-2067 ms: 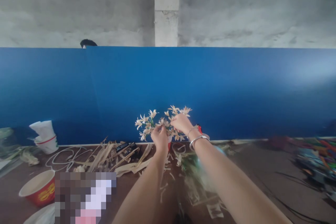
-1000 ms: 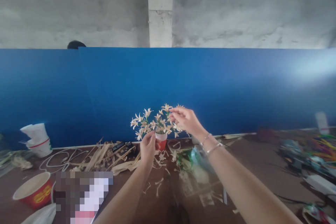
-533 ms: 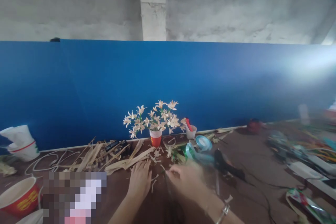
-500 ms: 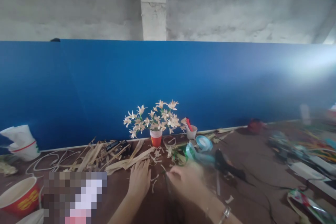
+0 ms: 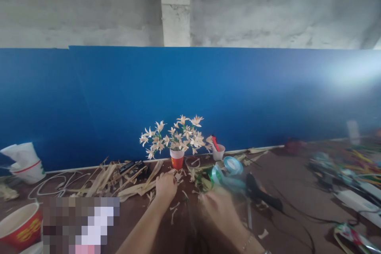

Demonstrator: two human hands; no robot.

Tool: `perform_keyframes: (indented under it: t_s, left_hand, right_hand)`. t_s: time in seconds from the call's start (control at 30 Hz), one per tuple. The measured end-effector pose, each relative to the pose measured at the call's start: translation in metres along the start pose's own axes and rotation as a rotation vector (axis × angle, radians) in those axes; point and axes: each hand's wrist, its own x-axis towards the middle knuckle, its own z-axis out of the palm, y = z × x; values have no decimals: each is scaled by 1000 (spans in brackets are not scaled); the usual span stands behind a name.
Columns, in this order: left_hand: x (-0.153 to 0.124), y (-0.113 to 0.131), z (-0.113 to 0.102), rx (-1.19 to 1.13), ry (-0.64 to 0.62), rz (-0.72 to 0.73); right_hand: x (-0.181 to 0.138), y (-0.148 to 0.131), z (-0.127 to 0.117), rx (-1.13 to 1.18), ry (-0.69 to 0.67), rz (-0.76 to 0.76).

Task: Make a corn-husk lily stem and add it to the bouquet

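Note:
My left hand [image 5: 166, 186] is at the pale dried husk pieces just in front of a red-and-white paper cup [image 5: 177, 161]. Its fingers are bent and drawn together at the tips; anything between them is hidden. In the cup stands a bunch of cream husk flowers [image 5: 184, 131] with green stems. My right hand [image 5: 218, 204] is over the brown table, close to a green and pale husk bundle [image 5: 204, 182]. Motion smears its fingers, so its grip is unclear. Small cut husk scraps [image 5: 173, 215] lie between the two hands.
Long dried husk strips [image 5: 101, 180] and a white cable [image 5: 59, 184] lie at left, near a red paper bowl [image 5: 24, 224]. To the right are a light-blue ribbon roll [image 5: 233, 165], a black-handled tool [image 5: 263, 194] and a small white cup [image 5: 218, 152]. A blue partition [image 5: 190, 83] stands behind.
My left hand has moved forward and right to the scraps by the cup, its fingers now more bent. The right hand has shifted slightly right, away from the scraps.

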Motion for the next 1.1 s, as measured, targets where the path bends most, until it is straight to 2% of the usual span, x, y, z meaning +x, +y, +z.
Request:
perform_keyframes:
  t_s: [0.27, 0.5, 0.73, 0.9, 1.1]
  left_hand:
    - [-9, -5, -6, -42, 44, 21]
    - [7, 9, 4, -29, 61, 27]
    - [8, 7, 1, -29, 75, 27]
    - [-4, -1, -4, -52, 95, 48]
    - [-12, -9, 1, -86, 101, 53]
  right_hand:
    - [0, -5, 2, -43, -1, -8]
    - [1, -8, 0, -77, -1, -36]
    - [2, 0, 2, -48, -55, 28]
    - [4, 9, 5, -215, -73, 69]
    - [3, 21, 7, -344, -64, 188]
